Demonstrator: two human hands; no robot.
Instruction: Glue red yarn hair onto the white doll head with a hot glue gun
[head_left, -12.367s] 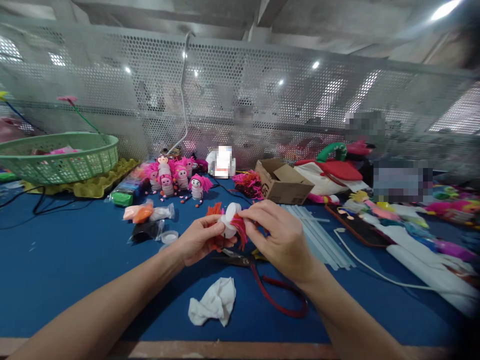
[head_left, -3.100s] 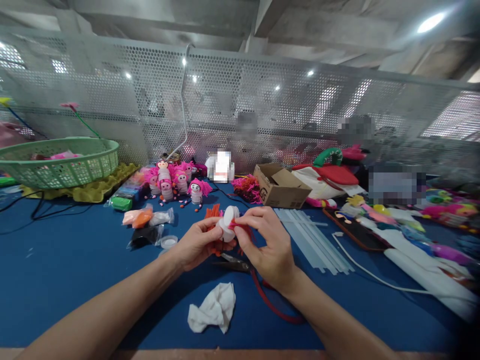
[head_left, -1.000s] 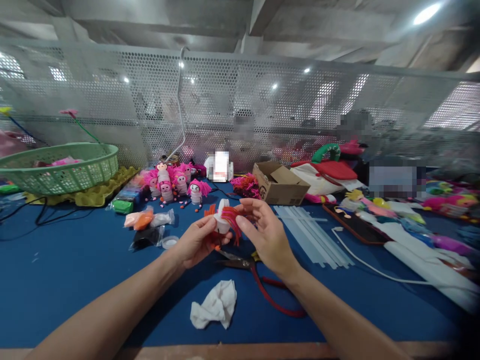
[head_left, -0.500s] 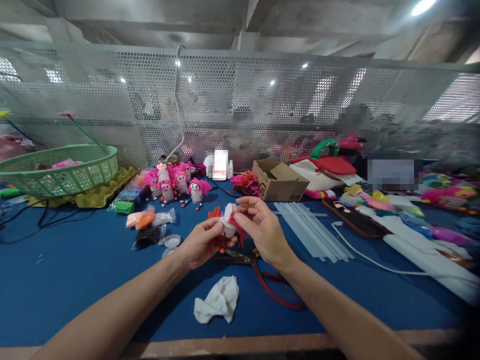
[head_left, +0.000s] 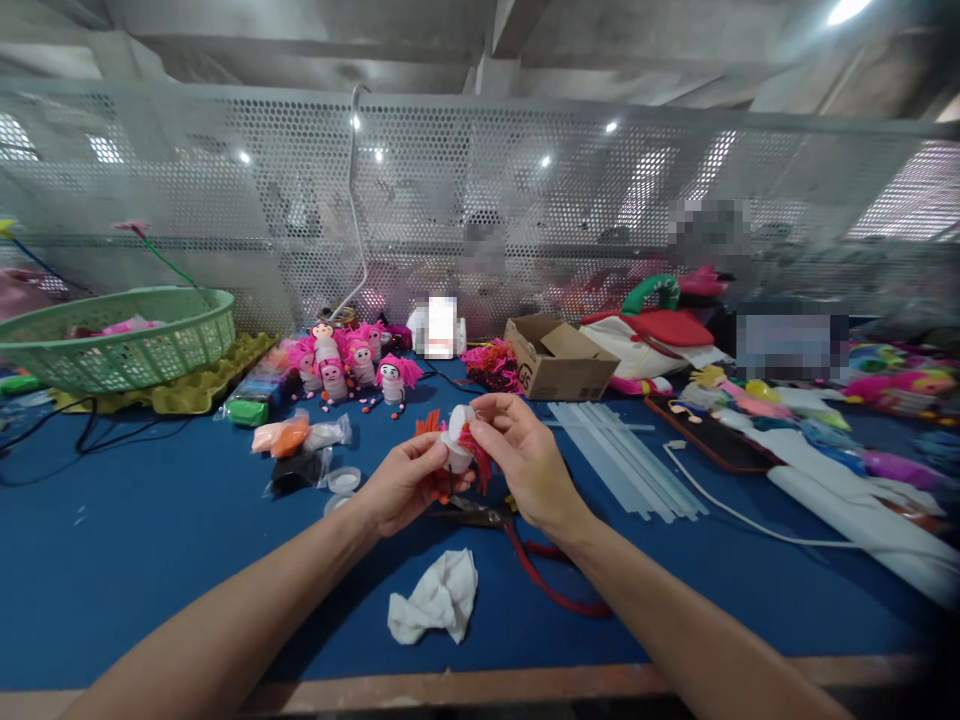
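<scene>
My left hand (head_left: pixel 409 483) pinches a small white doll body (head_left: pixel 458 460) from its left side, thumb on the front. Fingers of my right hand (head_left: pixel 529 458) are closed on the top of the same piece, by a round white cap (head_left: pixel 460 418) that sits tilted there. Red and pink strands (head_left: pixel 481 462) hang at the right of the body, and orange strands (head_left: pixel 428 424) stick out behind it. Below my hands lie scissors (head_left: pixel 491 518) with red handles. A crumpled white tissue (head_left: pixel 439 598) is nearer the front edge.
Pink-haired dolls (head_left: pixel 330 362) stand at the back, beside a cardboard box (head_left: pixel 561 370) further right. Translucent strips (head_left: pixel 628 460) and a white cable (head_left: pixel 750 532) lie on the right. A green basket (head_left: pixel 120 350) and clay packets (head_left: pixel 292 440) are on the left.
The white cap and my right fingertips have shifted very slightly. Both hands keep their hold.
</scene>
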